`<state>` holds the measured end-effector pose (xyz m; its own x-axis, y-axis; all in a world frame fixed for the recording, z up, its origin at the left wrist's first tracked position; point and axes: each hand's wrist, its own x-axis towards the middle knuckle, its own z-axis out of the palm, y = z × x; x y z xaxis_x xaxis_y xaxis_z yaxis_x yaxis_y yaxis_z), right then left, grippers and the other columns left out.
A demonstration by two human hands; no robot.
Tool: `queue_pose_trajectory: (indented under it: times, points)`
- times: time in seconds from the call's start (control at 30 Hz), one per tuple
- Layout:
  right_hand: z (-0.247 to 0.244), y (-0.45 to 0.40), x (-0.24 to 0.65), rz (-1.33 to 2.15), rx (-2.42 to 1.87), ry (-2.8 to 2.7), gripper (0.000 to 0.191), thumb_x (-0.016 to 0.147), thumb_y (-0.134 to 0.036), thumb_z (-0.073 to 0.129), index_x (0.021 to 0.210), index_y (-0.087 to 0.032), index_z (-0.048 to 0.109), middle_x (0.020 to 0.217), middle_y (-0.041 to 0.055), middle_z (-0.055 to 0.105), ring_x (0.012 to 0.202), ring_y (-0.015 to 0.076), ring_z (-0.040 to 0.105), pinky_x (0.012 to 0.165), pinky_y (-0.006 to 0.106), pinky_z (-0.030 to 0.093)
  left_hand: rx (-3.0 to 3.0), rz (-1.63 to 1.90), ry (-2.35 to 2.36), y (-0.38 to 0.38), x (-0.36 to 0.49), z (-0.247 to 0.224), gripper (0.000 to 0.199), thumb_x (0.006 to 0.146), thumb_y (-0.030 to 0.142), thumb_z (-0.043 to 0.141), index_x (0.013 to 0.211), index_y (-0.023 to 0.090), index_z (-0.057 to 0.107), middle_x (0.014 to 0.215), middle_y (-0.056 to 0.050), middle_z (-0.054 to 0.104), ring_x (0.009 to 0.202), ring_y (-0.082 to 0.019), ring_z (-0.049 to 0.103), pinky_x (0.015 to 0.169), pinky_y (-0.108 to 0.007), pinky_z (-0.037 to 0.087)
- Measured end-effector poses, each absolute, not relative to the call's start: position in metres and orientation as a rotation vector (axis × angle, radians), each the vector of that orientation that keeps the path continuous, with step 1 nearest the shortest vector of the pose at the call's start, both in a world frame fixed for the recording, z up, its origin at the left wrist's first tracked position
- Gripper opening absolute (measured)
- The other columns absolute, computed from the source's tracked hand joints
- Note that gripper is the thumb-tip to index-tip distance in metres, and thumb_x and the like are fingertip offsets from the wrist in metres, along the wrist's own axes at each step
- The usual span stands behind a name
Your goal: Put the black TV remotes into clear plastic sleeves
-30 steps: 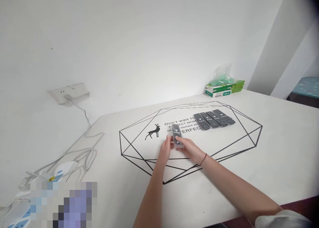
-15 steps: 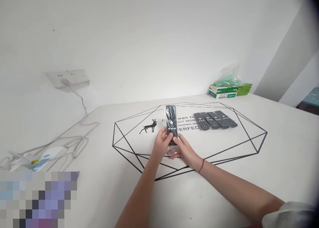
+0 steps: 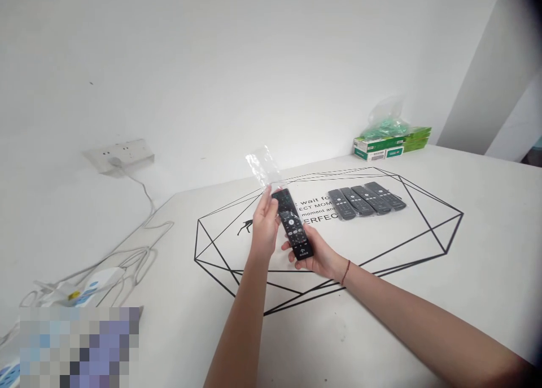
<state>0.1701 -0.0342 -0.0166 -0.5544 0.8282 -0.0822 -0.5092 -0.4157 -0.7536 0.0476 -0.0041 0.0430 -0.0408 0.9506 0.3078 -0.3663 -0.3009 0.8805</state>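
A black remote control [image 3: 293,224] lies in my right hand [image 3: 317,253], raised above the white table [image 3: 466,275] with its buttons facing up. My left hand [image 3: 264,225] pinches the clear plastic sleeve [image 3: 264,166], which sticks up past the remote's far end and is almost off it. Several more black remotes in plastic wrap [image 3: 366,199] lie side by side on the table to the right of my hands.
The table carries a black geometric print with a deer and lettering [image 3: 427,230]. Green and white boxes with a plastic bag on top [image 3: 392,138] stand at the far right by the wall. A wall socket [image 3: 119,155], white cables and a power strip [image 3: 91,280] are at left.
Both hands lifted the wrapped remote off the table. My left hand has drawn the clear sleeve up and away, so the remote is now bare in my right hand.
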Motion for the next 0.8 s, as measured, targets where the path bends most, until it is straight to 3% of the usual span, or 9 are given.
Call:
queue_pose_trajectory:
  times: [0.13, 0.23, 0.3, 0.37, 0.43, 0.5, 0.63, 0.8]
  points:
    - [-0.023, -0.042, 0.162, 1.975, -0.616, -1.168, 0.037, 0.067, -0.040, 0.073, 0.090, -0.016, 0.056, 0.060, -0.0040, 0.052, 0.045, 0.0073, 0.045, 0.037, 0.019, 0.034, 0.996, 1.860, 0.696, 0.006, 0.013, 0.063, 0.034, 0.085, 0.024, 0.054, 0.119, 0.026, 0.053, 0.129, -0.005, 0.053, 0.105, -0.018, 0.059, 0.088, -0.033, 0.051]
    - [-0.028, -0.045, 0.159, 1.957, -0.676, -1.231, 0.033, 0.068, -0.039, 0.072, 0.083, -0.016, 0.055, 0.059, -0.0046, 0.048, 0.043, 0.0064, 0.042, 0.035, 0.020, 0.030, 0.854, 2.083, 0.801, 0.013, -0.033, 0.069, 0.026, 0.085, 0.023, 0.054, 0.111, 0.025, 0.055, 0.117, -0.003, 0.057, 0.098, -0.011, 0.061, 0.087, -0.026, 0.051]
    - [-0.030, -0.045, 0.157, 1.943, -0.706, -1.195, 0.031, 0.071, -0.041, 0.069, 0.080, -0.016, 0.053, 0.064, -0.0026, 0.051, 0.045, 0.0068, 0.044, 0.036, 0.020, 0.031, 0.872, 2.051, 1.037, 0.016, -0.064, 0.059, 0.020, 0.081, 0.026, 0.058, 0.101, 0.021, 0.059, 0.105, -0.002, 0.060, 0.086, -0.008, 0.063, 0.082, -0.022, 0.051]
    - [-0.031, -0.044, 0.157, 1.936, -0.724, -1.154, 0.030, 0.073, -0.041, 0.067, 0.081, -0.016, 0.052, 0.068, -0.0015, 0.053, 0.047, 0.0072, 0.045, 0.036, 0.021, 0.032, 0.953, 1.787, 1.381, 0.017, -0.089, 0.037, 0.018, 0.078, 0.022, 0.060, 0.095, 0.017, 0.061, 0.093, -0.003, 0.060, 0.072, -0.007, 0.062, 0.075, -0.023, 0.052]
    - [-0.031, -0.044, 0.157, 1.944, -0.740, -1.145, 0.029, 0.074, -0.040, 0.065, 0.084, -0.017, 0.053, 0.068, -0.0017, 0.053, 0.047, 0.0076, 0.045, 0.036, 0.021, 0.033, 1.109, 1.419, 1.710, 0.016, -0.104, 0.012, 0.030, 0.077, 0.021, 0.059, 0.107, 0.017, 0.058, 0.088, -0.003, 0.061, 0.067, -0.011, 0.061, 0.072, -0.029, 0.052]
    - [-0.030, -0.045, 0.157, 1.954, -0.756, -1.168, 0.029, 0.074, -0.039, 0.064, 0.088, -0.016, 0.053, 0.068, -0.0017, 0.053, 0.047, 0.0080, 0.045, 0.036, 0.021, 0.033, 1.361, 1.120, 2.005, 0.014, -0.109, -0.009, 0.040, 0.078, 0.024, 0.058, 0.116, 0.015, 0.055, 0.087, -0.006, 0.062, 0.077, -0.016, 0.061, 0.078, -0.034, 0.049]
    - [-0.028, -0.046, 0.156, 1.961, -0.774, -1.187, 0.028, 0.076, -0.038, 0.062, 0.089, -0.016, 0.054, 0.068, -0.0010, 0.055, 0.046, 0.0083, 0.046, 0.035, 0.021, 0.035, 1.805, 0.811, 2.465, 0.005, -0.100, -0.021, 0.046, 0.086, 0.036, 0.045, 0.129, 0.018, 0.048, 0.115, -0.015, 0.057, 0.106, -0.028, 0.051, 0.088, -0.042, 0.040]
    - [-0.028, -0.046, 0.154, 1.986, -0.789, -1.100, 0.028, 0.081, -0.041, 0.055, 0.091, -0.015, 0.053, 0.066, -0.0003, 0.055, 0.043, 0.0083, 0.046, 0.035, 0.021, 0.035, 2.078, 0.458, 2.519, -0.005, -0.068, -0.020, 0.044, 0.090, 0.044, 0.031, 0.118, 0.023, 0.057, 0.117, -0.012, 0.056, 0.106, -0.028, 0.050, 0.087, -0.041, 0.041]
